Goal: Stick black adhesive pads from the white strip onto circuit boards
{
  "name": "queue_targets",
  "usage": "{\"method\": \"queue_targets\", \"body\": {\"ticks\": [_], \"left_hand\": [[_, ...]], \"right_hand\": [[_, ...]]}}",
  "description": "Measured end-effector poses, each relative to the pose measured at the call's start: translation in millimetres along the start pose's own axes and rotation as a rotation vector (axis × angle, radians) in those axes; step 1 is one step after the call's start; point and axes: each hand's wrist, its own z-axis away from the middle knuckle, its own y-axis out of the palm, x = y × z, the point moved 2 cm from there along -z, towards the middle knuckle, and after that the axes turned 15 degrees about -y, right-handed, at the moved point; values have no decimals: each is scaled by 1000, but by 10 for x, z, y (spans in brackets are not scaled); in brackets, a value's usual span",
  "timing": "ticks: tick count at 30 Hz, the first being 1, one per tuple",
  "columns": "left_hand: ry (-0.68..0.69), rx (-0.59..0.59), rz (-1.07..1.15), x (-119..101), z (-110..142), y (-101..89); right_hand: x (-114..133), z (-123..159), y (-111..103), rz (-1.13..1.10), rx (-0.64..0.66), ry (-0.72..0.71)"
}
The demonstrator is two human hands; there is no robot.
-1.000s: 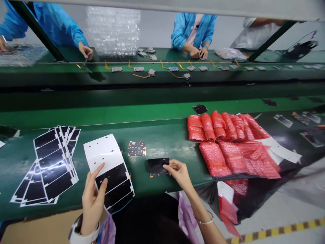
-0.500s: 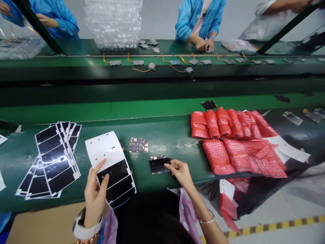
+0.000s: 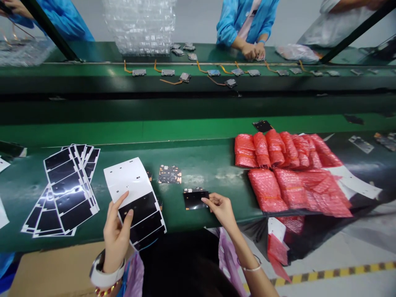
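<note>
Right hand (image 3: 221, 210) still touches the black film (image 3: 194, 200).

What a look we had at the wrists, folks! On the left wrist (image 3: 115, 264) sat a wide, glossy white band (image 3: 107, 274), chunky and smooth, and right up against it, a string of small red and gold beads (image 3: 107, 291)! Over on the right wrist (image 3: 244, 258), a slim silver bracelet (image 3: 251, 268), thin as a wire, caught the light. And down at the bottom of the view, a shiny lilac garment (image 3: 134, 276) showed either side of a dark mass (image 3: 179, 264), too shadowy to call!
</note>
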Motion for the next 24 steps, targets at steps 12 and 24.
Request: {"method": "queue_targets", "body": {"ticks": [12,24], "left_hand": [[-76,25,57,-6,-1,-4],[-79,24,48,8,10,-13]], "right_hand": [[62,4,5,29,-11,0],[39,34,-2,52,-18,-6]]}}
